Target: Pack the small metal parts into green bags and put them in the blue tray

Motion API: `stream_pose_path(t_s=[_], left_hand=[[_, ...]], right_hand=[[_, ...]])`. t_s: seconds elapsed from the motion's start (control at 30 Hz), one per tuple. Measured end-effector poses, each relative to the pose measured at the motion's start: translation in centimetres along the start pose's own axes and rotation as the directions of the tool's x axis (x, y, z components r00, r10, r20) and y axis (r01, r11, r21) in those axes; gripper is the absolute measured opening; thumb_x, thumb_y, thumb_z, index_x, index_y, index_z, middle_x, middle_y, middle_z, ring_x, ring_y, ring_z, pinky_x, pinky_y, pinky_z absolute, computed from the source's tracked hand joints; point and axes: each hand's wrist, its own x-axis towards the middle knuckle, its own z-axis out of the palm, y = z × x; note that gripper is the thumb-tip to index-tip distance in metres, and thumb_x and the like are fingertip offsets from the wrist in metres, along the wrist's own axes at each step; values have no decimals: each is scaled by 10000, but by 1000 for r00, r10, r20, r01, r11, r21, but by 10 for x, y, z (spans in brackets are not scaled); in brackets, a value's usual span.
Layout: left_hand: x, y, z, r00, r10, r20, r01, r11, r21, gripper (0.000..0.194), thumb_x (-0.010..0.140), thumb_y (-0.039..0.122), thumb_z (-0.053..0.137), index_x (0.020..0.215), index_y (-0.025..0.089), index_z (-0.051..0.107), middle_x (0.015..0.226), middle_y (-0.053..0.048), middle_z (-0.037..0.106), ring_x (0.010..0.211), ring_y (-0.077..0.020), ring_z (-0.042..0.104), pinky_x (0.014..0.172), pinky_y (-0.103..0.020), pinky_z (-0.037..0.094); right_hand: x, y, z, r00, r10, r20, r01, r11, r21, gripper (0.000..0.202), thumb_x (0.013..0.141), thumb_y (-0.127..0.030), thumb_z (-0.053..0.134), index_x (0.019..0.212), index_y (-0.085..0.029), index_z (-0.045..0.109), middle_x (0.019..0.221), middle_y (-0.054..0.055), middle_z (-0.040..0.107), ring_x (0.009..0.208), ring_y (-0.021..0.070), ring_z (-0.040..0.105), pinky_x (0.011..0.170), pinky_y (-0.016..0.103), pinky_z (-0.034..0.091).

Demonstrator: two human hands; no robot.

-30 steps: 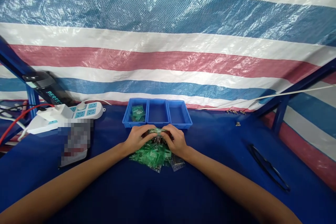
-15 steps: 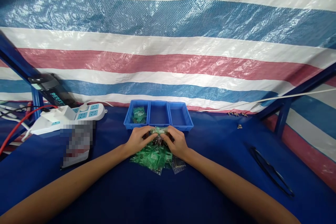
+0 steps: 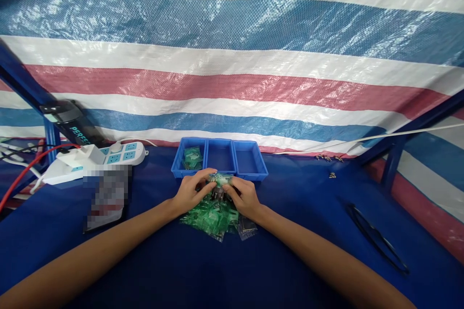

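Between my two hands is a small clear plastic packet with something green and white inside. My left hand pinches its left side, with the index finger raised along the top edge and the thumb below. My right hand grips the right side between thumb and curled fingers. Just beneath lies a pile of green packets in clear plastic. A packet with a dark content sits at the pile's right edge, by my right wrist.
Behind my hands stands a blue three-compartment tray; its left compartment holds green packets. To the left are a power strip, a dark bottle and a partly pixelated flat device. Glasses and small metal pieces lie right.
My left index finger has lifted and stretched along the packet's top, so more of the packet shows. The right hand has barely moved.
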Motion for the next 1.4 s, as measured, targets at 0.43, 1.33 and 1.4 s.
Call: stream_pose_path(t_s=[0.43, 1.33, 1.4], left_hand=[[-1, 0, 0, 1000, 23, -14, -23, 1000, -8, 324, 896, 259, 537, 1204, 173, 491, 578, 48, 569, 426, -61, 474, 435, -164, 375], [-4, -5, 2, 995, 94, -34, -92, 994, 67, 293, 905, 241, 523, 1192, 185, 549, 632, 18, 620, 448, -65, 502, 474, -176, 408], [-3, -5, 2, 995, 98, -30, -96, 993, 67, 291, 906, 238, 522, 1190, 178, 551, 622, 19, 614, 445, -64, 498, 473, -174, 406]], right_hand=[[1, -2, 0, 1000, -16, 1, 16, 1000, -5, 323, 932, -269, 463, 625, -187, 407, 565, -29, 409, 508, 99, 408, 504, 238, 312], [0, -1, 0, 1000, -6, -7, 6, 1000, -13, 357, 934, -295, 465, 600, -192, 395, 542, -32, 389, 488, 102, 397, 490, 239, 314], [0, -1, 0, 1000, -4, 0, 4, 1000, -11, 357, 935, -299, 465, 602, -192, 395, 543, -31, 391, 489, 101, 395, 491, 240, 315]])
